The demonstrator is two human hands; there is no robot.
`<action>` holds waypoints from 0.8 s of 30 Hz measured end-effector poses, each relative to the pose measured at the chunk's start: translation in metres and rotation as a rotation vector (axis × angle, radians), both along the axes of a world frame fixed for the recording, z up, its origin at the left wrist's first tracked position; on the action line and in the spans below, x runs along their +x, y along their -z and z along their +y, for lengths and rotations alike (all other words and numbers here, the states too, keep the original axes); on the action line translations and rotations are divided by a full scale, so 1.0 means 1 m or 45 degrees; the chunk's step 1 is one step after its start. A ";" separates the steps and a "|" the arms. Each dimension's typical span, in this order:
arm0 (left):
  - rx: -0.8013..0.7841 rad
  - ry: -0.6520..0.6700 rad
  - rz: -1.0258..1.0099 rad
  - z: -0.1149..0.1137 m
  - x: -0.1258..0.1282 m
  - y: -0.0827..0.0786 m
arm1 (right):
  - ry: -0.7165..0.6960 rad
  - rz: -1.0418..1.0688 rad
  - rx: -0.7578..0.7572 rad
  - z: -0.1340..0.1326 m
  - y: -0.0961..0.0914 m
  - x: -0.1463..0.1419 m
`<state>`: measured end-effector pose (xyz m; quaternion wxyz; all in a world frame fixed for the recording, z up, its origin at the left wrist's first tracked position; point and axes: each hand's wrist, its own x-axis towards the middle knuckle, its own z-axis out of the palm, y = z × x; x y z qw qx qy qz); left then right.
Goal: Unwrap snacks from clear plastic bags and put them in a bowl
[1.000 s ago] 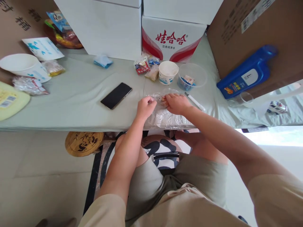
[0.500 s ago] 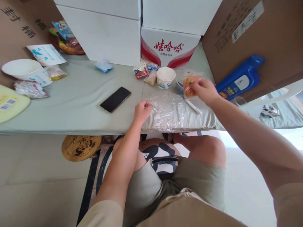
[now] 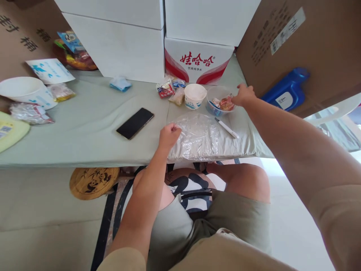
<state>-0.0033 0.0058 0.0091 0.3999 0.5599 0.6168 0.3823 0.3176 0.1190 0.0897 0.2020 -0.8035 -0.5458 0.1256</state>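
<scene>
My left hand is closed, pinching the left edge of a clear plastic bag that lies flat on the grey-green table. My right hand reaches to the right rim of a clear plastic bowl with its fingers curled. A small orange-brown snack packet lies in that bowl beside other wrapped bits. Whether the fingers still touch the packet cannot be seen. A white pen lies just right of the bag.
A white paper cup and snack packets stand behind the bag. A black phone lies to the left. White and brown boxes line the back. A blue jug leans at right. Bowls and packets sit far left.
My right hand lifted a snack packet off the plastic bag, carried it right and back, and the packet now lies in the clear bowl. My left hand stayed on the bag's edge.
</scene>
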 end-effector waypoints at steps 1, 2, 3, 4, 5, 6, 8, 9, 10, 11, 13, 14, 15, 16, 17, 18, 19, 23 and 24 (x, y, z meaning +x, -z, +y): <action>-0.001 0.003 -0.001 0.000 0.000 0.000 | 0.007 -0.053 -0.013 -0.001 0.001 0.000; -0.002 0.008 0.000 0.001 0.000 0.001 | 0.018 -0.100 -0.042 -0.002 0.002 -0.001; -0.002 0.015 0.003 0.001 0.000 0.002 | 0.021 -0.129 -0.066 -0.002 0.002 -0.002; 0.001 0.020 0.005 0.001 0.000 0.003 | -0.011 -0.143 -0.054 -0.003 0.001 -0.004; 0.006 0.027 0.008 0.002 0.000 0.004 | -0.045 -0.175 -0.011 -0.005 -0.001 -0.006; 0.009 0.031 0.011 0.002 0.000 0.005 | -0.082 -0.216 0.057 -0.008 -0.003 -0.009; 0.024 0.033 0.017 0.003 0.001 0.007 | -0.166 -0.287 0.221 -0.022 -0.004 -0.018; 0.034 0.033 0.023 0.003 0.001 0.007 | -0.232 -0.298 0.285 -0.034 -0.002 -0.023; 0.044 0.031 0.032 0.003 0.001 0.007 | -0.327 -0.291 0.310 -0.050 0.003 -0.029; 0.054 0.031 0.044 0.002 0.001 0.008 | -0.445 -0.271 0.315 -0.070 0.010 -0.036; 0.067 0.039 0.083 0.002 0.000 0.008 | -0.992 -0.184 0.241 -0.116 0.032 -0.046; 0.077 0.046 0.109 0.001 0.000 0.009 | -1.214 -0.160 0.182 -0.140 0.045 -0.050; 0.093 0.050 0.139 0.001 -0.001 0.009 | -1.356 -0.163 0.127 -0.162 0.059 -0.053; 0.115 0.046 0.172 0.001 -0.003 0.010 | -1.408 -0.194 0.061 -0.181 0.072 -0.053; 0.135 0.027 0.205 0.001 -0.006 0.011 | -1.408 -0.229 0.021 -0.197 0.083 -0.053; 0.150 -0.008 0.231 0.002 -0.009 0.012 | -1.390 -0.260 0.003 -0.209 0.093 -0.051; 0.165 -0.065 0.250 0.003 -0.012 0.013 | -1.347 -0.285 0.002 -0.218 0.101 -0.048; 0.271 -0.398 0.237 0.003 -0.029 0.007 | -1.191 -0.254 0.103 -0.231 0.116 -0.037; 0.319 -0.460 0.234 0.000 -0.032 0.004 | -1.160 -0.222 0.135 -0.233 0.117 -0.036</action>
